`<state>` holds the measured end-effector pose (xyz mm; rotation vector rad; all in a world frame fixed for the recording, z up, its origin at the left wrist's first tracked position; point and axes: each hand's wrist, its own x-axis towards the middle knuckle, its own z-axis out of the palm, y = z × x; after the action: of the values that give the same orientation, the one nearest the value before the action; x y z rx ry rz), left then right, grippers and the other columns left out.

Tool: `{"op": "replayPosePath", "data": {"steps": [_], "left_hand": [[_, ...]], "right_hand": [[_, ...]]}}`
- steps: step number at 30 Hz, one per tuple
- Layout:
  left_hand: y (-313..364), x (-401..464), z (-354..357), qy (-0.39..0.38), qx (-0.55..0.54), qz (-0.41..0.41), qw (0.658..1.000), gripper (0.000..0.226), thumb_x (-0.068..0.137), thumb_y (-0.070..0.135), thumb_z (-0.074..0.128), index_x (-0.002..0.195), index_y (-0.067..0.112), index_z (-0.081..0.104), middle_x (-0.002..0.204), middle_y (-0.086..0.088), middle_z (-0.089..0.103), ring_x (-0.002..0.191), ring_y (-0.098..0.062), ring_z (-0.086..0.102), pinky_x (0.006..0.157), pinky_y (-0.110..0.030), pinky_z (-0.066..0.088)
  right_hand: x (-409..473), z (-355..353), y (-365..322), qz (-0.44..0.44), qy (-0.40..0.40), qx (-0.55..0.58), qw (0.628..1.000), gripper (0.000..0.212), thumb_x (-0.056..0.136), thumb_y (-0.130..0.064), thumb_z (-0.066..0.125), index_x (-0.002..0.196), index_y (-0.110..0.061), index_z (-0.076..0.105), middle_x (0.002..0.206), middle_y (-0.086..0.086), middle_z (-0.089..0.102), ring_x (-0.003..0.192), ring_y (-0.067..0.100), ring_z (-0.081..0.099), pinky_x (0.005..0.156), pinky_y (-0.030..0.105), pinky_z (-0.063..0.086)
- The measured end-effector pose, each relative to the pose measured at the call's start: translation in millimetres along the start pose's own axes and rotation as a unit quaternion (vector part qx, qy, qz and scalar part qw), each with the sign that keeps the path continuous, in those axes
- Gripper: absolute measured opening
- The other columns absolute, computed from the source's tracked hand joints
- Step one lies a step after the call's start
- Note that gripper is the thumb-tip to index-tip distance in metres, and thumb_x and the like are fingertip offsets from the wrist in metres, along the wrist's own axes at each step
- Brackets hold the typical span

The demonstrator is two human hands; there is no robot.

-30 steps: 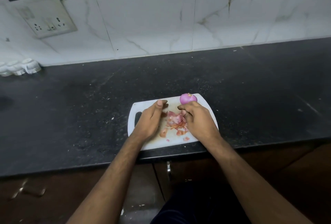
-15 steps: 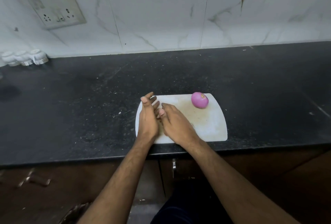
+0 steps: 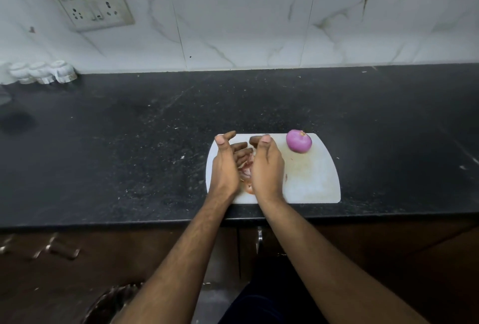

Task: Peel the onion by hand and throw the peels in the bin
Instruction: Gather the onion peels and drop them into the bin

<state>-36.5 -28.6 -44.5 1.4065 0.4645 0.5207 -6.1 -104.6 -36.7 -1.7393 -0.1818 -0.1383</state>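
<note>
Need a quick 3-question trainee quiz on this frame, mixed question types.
1. True or false: the peeled purple onion lies on the white plastic cutting board.
2. What sits between the left hand and right hand? A) knife B) pinkish onion peels C) spoon
3. Fill in: the board rests on a ____ stone countertop.

Key: 1 true; 2 B; 3 black.

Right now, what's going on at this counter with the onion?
A person is clearing up after peeling an onion. The peeled onion sits untouched at the far right of the white cutting board. The left hand and right hand are cupped together over the board's left side, gathering the pinkish peels between them. What may be a bin shows on the floor below.
</note>
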Motion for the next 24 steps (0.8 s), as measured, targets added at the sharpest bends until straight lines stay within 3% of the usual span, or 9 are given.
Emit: {"op": "replayPosePath", "data": {"steps": [3, 6, 8, 10, 13, 15, 17, 22, 24], "left_hand": [[2.4, -2.2, -0.7, 0.001, -0.009, -0.009, 1.0, 0.089, 0.086, 0.091, 0.011, 0.139, 0.033, 0.053, 0.128, -0.009, 0.072, 0.108, -0.017, 0.076, 0.101, -0.046, 0.06], [4.5, -1.2, -1.6, -0.005, -0.053, -0.009, 0.999, 0.116, 0.057, 0.111, 0.026, 0.138, 0.032, 0.052, 0.132, -0.011, 0.069, 0.116, -0.017, 0.074, 0.104, -0.035, 0.057], [3.6, 0.2, -3.1, -0.008, -0.065, 0.001, 0.998, 0.128, 0.048, 0.114, 0.029, 0.142, 0.031, 0.051, 0.141, -0.011, 0.064, 0.127, -0.015, 0.067, 0.107, -0.026, 0.051], [3.8, 0.4, -4.0, -0.004, -0.084, 0.007, 0.996, 0.129, 0.047, 0.114, 0.03, 0.142, 0.03, 0.051, 0.148, -0.01, 0.059, 0.137, -0.015, 0.059, 0.111, -0.022, 0.044], [5.9, 3.0, -5.1, 0.01, -0.127, -0.003, 0.992, 0.12, 0.064, 0.106, 0.022, 0.146, 0.024, 0.05, 0.156, -0.009, 0.053, 0.142, -0.016, 0.052, 0.118, -0.026, 0.036], [2.2, 5.6, -4.8, 0.022, -0.151, -0.014, 0.988, 0.097, 0.092, 0.082, 0.004, 0.151, 0.017, 0.047, 0.161, -0.013, 0.047, 0.146, -0.018, 0.048, 0.122, -0.029, 0.032], [-1.9, 8.1, -6.6, 0.032, -0.152, -0.018, 0.988, 0.085, 0.104, 0.064, -0.004, 0.152, 0.015, 0.046, 0.161, -0.014, 0.047, 0.148, -0.019, 0.047, 0.125, -0.032, 0.031], [-1.6, 6.8, -8.3, 0.027, -0.138, -0.015, 0.99, 0.083, 0.105, 0.062, -0.003, 0.147, 0.016, 0.051, 0.155, -0.01, 0.053, 0.144, -0.017, 0.051, 0.128, -0.036, 0.031], [1.5, 3.7, -7.9, 0.012, -0.117, -0.006, 0.993, 0.089, 0.098, 0.075, 0.005, 0.143, 0.017, 0.056, 0.15, -0.007, 0.058, 0.138, -0.014, 0.056, 0.127, -0.037, 0.033]], "right_hand": [[5.6, 15.0, -3.4, 0.013, 0.02, 0.054, 0.998, 0.049, 0.111, -0.041, 0.027, 0.106, -0.015, 0.069, 0.101, -0.006, 0.074, 0.098, 0.008, 0.069, 0.091, 0.036, 0.056], [21.7, -1.0, 0.8, 0.009, 0.024, 0.055, 0.998, 0.041, 0.11, -0.035, 0.037, 0.101, -0.014, 0.072, 0.098, -0.005, 0.075, 0.099, 0.009, 0.07, 0.095, 0.039, 0.055], [31.6, -16.6, 3.3, 0.004, -0.057, -0.026, 0.998, 0.036, 0.107, -0.033, 0.044, 0.103, -0.015, 0.074, 0.1, -0.004, 0.076, 0.101, 0.013, 0.07, 0.097, 0.041, 0.054], [34.4, -27.8, 4.5, 0.001, -0.183, -0.112, 0.977, 0.035, 0.107, -0.036, 0.046, 0.116, -0.013, 0.071, 0.115, 0.001, 0.074, 0.11, 0.017, 0.067, 0.102, 0.039, 0.051], [27.8, -34.5, 12.6, -0.116, -0.332, -0.19, 0.917, 0.04, 0.107, -0.039, 0.046, 0.139, -0.019, 0.058, 0.137, -0.004, 0.059, 0.123, 0.011, 0.057, 0.107, 0.035, 0.046], [23.1, -36.1, 20.4, -0.205, -0.38, -0.248, 0.867, 0.048, 0.102, -0.049, 0.05, 0.141, -0.022, 0.055, 0.139, -0.008, 0.053, 0.123, 0.009, 0.053, 0.102, 0.034, 0.048], [20.3, -38.3, 24.1, -0.248, -0.401, -0.293, 0.832, 0.049, 0.098, -0.052, 0.056, 0.139, -0.025, 0.055, 0.138, -0.013, 0.046, 0.123, 0.007, 0.049, 0.097, 0.034, 0.051], [25.4, -47.5, 21.6, -0.289, -0.404, -0.291, 0.817, 0.011, 0.102, -0.032, 0.056, 0.11, -0.027, 0.06, 0.11, -0.018, 0.044, 0.106, 0.006, 0.042, 0.088, 0.039, 0.051], [34.3, -54.0, 22.9, -0.276, -0.379, -0.309, 0.828, 0.007, 0.103, -0.028, 0.054, 0.106, -0.025, 0.059, 0.108, -0.014, 0.046, 0.105, 0.009, 0.041, 0.09, 0.038, 0.048]]}}
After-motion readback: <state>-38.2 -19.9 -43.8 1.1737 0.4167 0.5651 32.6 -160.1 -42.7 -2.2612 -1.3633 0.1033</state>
